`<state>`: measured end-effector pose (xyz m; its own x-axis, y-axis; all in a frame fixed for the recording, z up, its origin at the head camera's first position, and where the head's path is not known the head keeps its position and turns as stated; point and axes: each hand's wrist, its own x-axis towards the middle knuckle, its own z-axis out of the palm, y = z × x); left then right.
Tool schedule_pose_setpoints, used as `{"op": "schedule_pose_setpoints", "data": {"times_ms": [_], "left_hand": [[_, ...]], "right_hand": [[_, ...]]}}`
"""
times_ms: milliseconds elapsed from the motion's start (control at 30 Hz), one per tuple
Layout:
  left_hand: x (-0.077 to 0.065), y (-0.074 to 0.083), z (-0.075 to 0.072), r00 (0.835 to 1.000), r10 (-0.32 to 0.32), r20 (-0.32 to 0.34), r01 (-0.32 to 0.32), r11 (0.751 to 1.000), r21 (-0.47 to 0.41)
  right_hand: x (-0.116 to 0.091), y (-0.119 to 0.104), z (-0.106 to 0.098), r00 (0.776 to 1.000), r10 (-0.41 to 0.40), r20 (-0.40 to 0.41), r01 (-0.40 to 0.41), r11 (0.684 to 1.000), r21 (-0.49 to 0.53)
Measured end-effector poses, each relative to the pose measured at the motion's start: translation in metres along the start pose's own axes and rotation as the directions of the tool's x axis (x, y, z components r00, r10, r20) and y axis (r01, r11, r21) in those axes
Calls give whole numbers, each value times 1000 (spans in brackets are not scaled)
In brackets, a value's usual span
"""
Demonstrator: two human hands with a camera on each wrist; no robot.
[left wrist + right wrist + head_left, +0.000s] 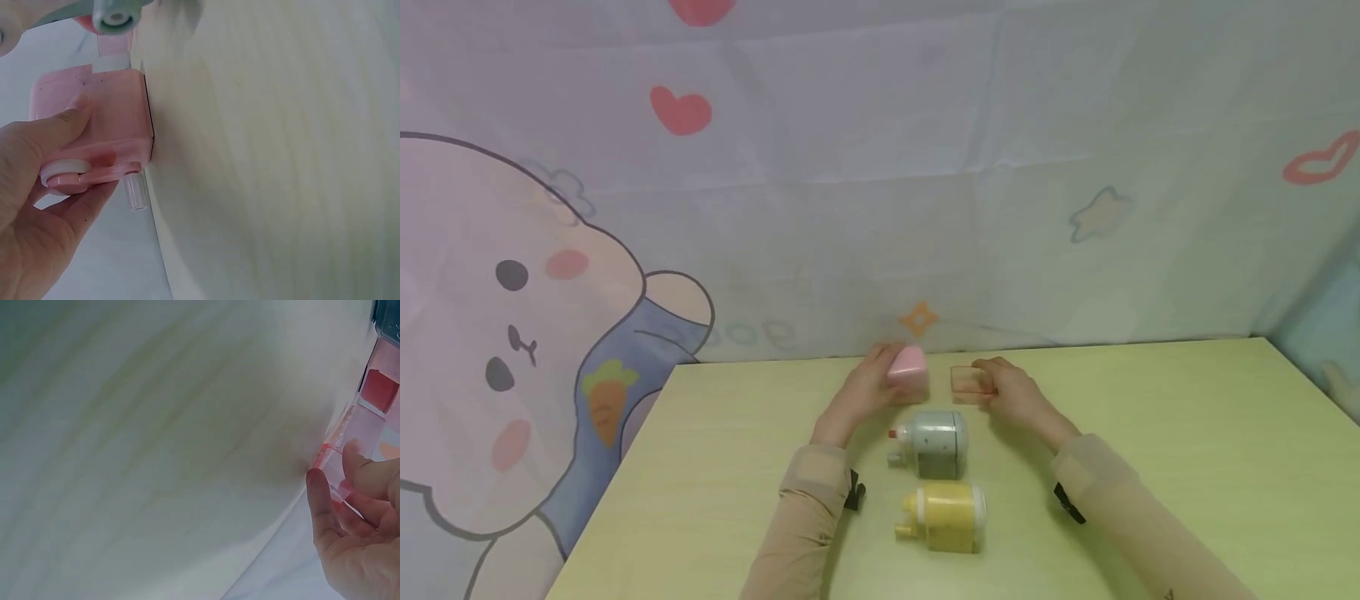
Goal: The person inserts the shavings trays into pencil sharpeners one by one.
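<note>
At the back edge of the table my left hand [863,392] grips a pink crank pencil sharpener [910,373]. In the left wrist view its thumb lies along the body of the pink sharpener [119,112], and the crank with a clear knob [135,190] points away from the palm. My right hand [1018,396] pinches a clear pinkish shavings drawer [966,384] between thumb and fingers. A gap separates drawer and sharpener in the head view. Seen from the right wrist, the drawer [362,429] lines up with the sharpener's dark red opening [379,389].
Nearer the body, a grey-green pencil sharpener [938,437] lies between the forearms, with a yellow one [951,517] in front of it. Both have their cranks toward the left. A printed cloth [850,208] hangs right behind the pale table [1187,433].
</note>
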<state>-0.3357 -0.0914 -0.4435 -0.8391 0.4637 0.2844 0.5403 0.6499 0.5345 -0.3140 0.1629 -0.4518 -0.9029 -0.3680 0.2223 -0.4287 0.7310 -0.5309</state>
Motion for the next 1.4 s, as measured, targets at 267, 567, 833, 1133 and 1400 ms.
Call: {"op": "schedule_pose_setpoints", "data": {"times_ms": [267,567,833,1133,1400], "left_hand": [[2,3,2,1000,-17,23,17,1000,-14],[3,5,4,1000,1,29,-1,1000,-12],[4,8,5,999,26,34,-27,1000,16],[6,9,7,998,35,50,-36,999,22],[8,11,9,998,44,52,-45,999,21]], "right_hand": [[3,-2,4,1000,-22,-2,22,1000,-4],[5,-6,8,999,-43,2,43,999,-4],[4,-11,8,998,-65,3,65,998,18],[7,-12,12,995,-97,-14,97,995,18],[8,-12,13,996,-87,-7,87,996,23]]}}
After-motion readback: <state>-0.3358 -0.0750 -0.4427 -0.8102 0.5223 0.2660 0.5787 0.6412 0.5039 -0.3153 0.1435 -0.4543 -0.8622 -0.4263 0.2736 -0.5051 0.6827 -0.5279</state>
